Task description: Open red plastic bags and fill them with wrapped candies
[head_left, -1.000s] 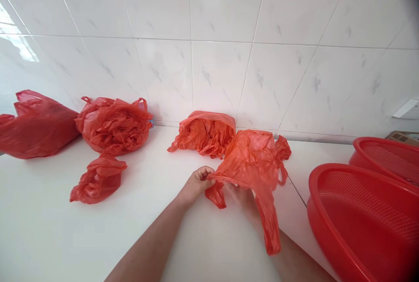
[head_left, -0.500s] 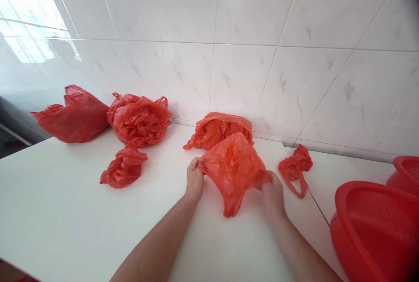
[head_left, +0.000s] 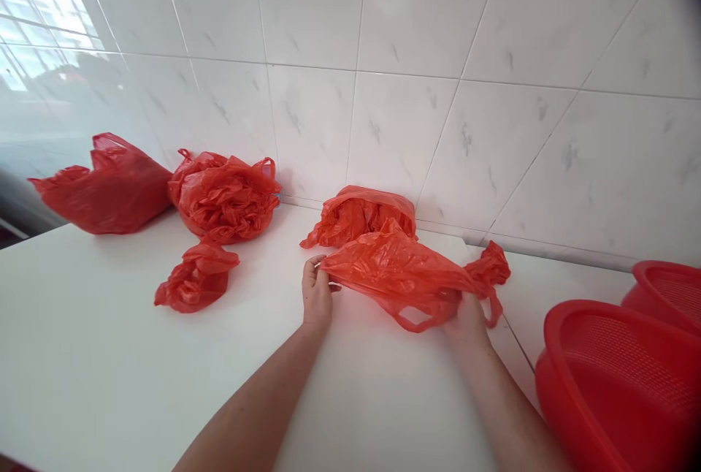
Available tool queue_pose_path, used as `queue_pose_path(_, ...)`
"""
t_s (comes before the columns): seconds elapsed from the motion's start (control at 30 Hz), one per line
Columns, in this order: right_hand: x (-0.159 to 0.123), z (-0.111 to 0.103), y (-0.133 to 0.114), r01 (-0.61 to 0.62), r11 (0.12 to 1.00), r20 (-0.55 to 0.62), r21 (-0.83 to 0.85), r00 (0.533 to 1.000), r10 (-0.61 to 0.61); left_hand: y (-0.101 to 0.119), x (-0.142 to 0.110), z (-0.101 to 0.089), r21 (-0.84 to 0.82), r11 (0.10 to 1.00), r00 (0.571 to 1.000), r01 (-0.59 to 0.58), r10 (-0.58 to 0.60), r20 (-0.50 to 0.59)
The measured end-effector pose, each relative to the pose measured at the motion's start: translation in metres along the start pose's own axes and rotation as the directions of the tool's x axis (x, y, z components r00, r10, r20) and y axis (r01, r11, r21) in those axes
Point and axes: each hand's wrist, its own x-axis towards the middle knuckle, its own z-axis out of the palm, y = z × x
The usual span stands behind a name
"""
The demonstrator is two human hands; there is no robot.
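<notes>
Both my hands hold one thin red plastic bag (head_left: 397, 275) stretched sideways just above the white counter (head_left: 109, 370). My left hand (head_left: 316, 297) pinches its left edge, fingers closed. My right hand (head_left: 467, 320) grips its right end near the handle loop, fingers closed and partly covered by plastic. Behind the bag lies an open red bag (head_left: 358, 215) stuffed with more bags, against the wall. A small crumpled red bag (head_left: 491, 267) sits just beyond my right hand.
Left on the counter lie a crumpled red bag (head_left: 197, 278), a full bundle of bags (head_left: 224, 194) and another red bag (head_left: 106, 187). Two red plastic colander basins (head_left: 618, 377) (head_left: 668, 289) stand at the right. White tiled wall (head_left: 383, 92) behind.
The bag was bunched up between my hands; now it is pulled out wide and flat. My hands have moved apart, the right one going right toward the small crumpled bag.
</notes>
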Motion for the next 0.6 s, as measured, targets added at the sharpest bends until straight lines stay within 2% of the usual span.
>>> queue_pose_path(0.03,0.0,0.0,-0.001,-0.01,1.0,-0.005,-0.001,1.0,0.01,0.0,0.0,0.0,0.081,0.992,0.995,-0.1,0.1,0.002)
queue_pose_path(0.07,-0.002,0.0,-0.001,-0.029,1.0,-0.009,-0.011,1.0,0.029,0.001,-0.001,0.001,0.194,0.952,0.971,-0.238,0.239,0.014)
queue_pose_path(0.1,-0.003,0.001,-0.002,-0.058,0.998,-0.005,-0.037,0.998,0.058,0.003,-0.003,0.002,0.324,0.862,0.917,-0.39,0.395,0.053)
queue_pose_path(0.13,-0.006,0.002,-0.002,-0.097,0.992,0.008,-0.075,0.995,0.098,0.005,-0.005,0.003,0.444,0.724,0.837,-0.527,0.534,0.123)
queue_pose_path(0.17,-0.008,0.004,-0.002,-0.138,0.983,0.031,-0.118,0.989,0.143,0.008,-0.009,0.005,0.528,0.572,0.751,-0.628,0.624,0.217)
queue_pose_path(0.2,-0.011,0.005,-0.002,-0.174,0.972,0.058,-0.16,0.981,0.185,0.011,-0.012,0.007,0.571,0.438,0.679,-0.694,0.662,0.318)
queue_pose_path(0.23,-0.014,0.006,-0.003,-0.206,0.958,0.094,-0.199,0.969,0.228,0.014,-0.016,0.009,0.575,0.351,0.633,-0.739,0.654,0.415)
queue_pose_path(0.27,-0.017,0.007,-0.004,-0.23,0.944,0.135,-0.237,0.954,0.267,0.016,-0.02,0.011,0.551,0.332,0.618,-0.766,0.615,0.49)
queue_pose_path(0.3,-0.018,0.008,-0.006,-0.241,0.931,0.177,-0.275,0.939,0.296,0.018,-0.022,0.013,0.505,0.4,0.641,-0.765,0.552,0.534)
queue_pose_path(0.33,-0.019,0.007,-0.008,-0.237,0.917,0.214,-0.322,0.925,0.314,0.018,-0.024,0.013,0.45,0.526,0.688,-0.722,0.475,0.549)
queue_pose_path(0.4,-0.017,0.004,-0.014,-0.165,0.877,0.246,-0.451,0.922,0.3,0.018,-0.023,0.013,0.341,0.78,0.796,-0.525,0.307,0.521)
queue_pose_path(0.43,-0.015,0.002,-0.017,-0.113,0.854,0.233,-0.508,0.937,0.262,0.017,-0.022,0.011,0.299,0.858,0.838,-0.418,0.238,0.491)
queue_pose_path(0.5,-0.01,-0.004,-0.022,-0.031,0.81,0.167,-0.586,0.973,0.158,0.015,-0.018,0.009,0.252,0.926,0.896,-0.28,0.157,0.416)
queue_pose_path(0.6,-0.006,-0.008,-0.025,0.013,0.762,0.058,-0.647,0.998,0.032,0.016,-0.017,0.009,0.157,0.981,0.923,-0.117,0.05,0.381)
